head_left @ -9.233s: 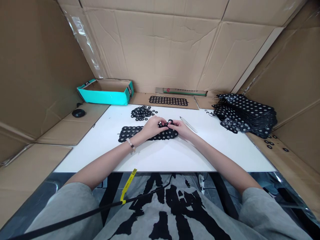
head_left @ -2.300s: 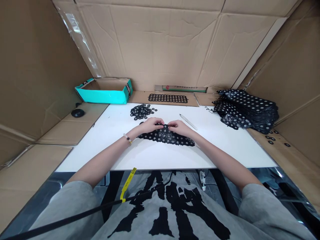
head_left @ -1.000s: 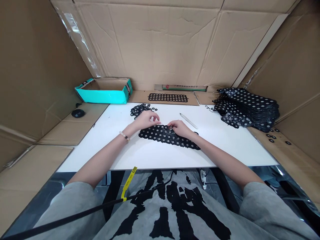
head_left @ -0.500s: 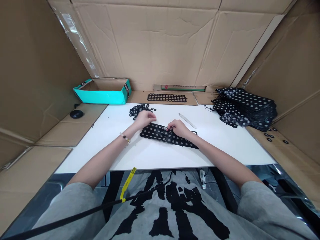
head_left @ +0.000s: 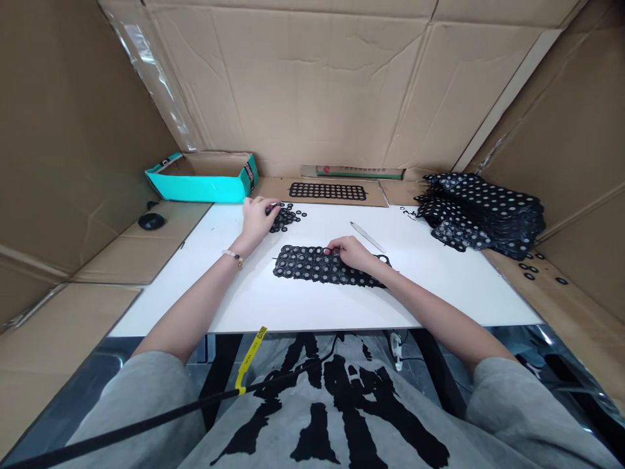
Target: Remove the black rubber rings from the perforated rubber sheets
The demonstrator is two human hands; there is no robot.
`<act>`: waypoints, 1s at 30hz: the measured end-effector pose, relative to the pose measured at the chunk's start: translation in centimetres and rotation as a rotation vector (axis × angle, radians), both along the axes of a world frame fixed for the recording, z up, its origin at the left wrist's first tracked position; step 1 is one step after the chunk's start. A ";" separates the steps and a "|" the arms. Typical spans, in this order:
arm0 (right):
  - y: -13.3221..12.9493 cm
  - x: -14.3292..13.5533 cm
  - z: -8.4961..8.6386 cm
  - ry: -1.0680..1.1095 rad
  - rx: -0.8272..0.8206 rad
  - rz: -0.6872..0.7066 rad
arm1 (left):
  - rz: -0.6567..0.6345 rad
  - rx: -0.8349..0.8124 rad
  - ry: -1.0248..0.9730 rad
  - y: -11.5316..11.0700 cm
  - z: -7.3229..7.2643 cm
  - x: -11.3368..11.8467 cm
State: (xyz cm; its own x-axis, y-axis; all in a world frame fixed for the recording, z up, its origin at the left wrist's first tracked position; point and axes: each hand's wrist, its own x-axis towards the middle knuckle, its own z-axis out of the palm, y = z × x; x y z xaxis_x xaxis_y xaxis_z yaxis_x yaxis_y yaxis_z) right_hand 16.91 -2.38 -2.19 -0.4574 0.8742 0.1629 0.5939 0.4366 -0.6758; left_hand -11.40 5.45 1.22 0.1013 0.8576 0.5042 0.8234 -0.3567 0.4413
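A black sheet with rows of round holes [head_left: 303, 266] lies on the white table in front of me. My right hand [head_left: 349, 253] pinches at its upper edge with thumb and forefinger. A small ring-like shape shows at those fingertips, too small to make out clearly. My left hand [head_left: 258, 221] is at the pile of small black rings [head_left: 286, 219], thumb and forefinger apart around a few of them. Whether it has hold of a ring is hard to see.
A white pen [head_left: 367, 236] lies beyond my right hand. Stacked black perforated sheets [head_left: 493, 208] stand at the right, with loose rings [head_left: 528, 266] nearby. Another perforated sheet [head_left: 327, 191] lies at the back. A turquoise box [head_left: 200, 187] and a black mouse [head_left: 151, 221] are at the left.
My left hand has moved left and away from me, off the sheet's corner to the ring pile. The sheet now lies flatter. My right hand stays at its upper edge.
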 end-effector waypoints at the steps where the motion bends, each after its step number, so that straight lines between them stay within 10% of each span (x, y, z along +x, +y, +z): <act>1: -0.1 0.0 0.1 0.009 -0.001 0.011 | -0.126 -0.056 0.023 -0.5 0.2 0.7; 5: -0.1 0.0 0.6 0.083 -0.025 0.046 | -0.522 -0.335 0.195 -2.9 0.1 3.8; 14: 0.3 0.4 1.9 0.205 -0.260 0.127 | -0.753 -0.540 0.097 -3.8 -1.5 5.7; 22: -0.4 -0.8 0.8 0.137 -0.100 0.070 | -0.627 -0.172 0.232 -5.5 -0.6 6.2; 30: -0.2 -1.1 0.3 0.166 -0.095 0.016 | -0.636 -0.388 -0.006 -5.3 -1.0 7.0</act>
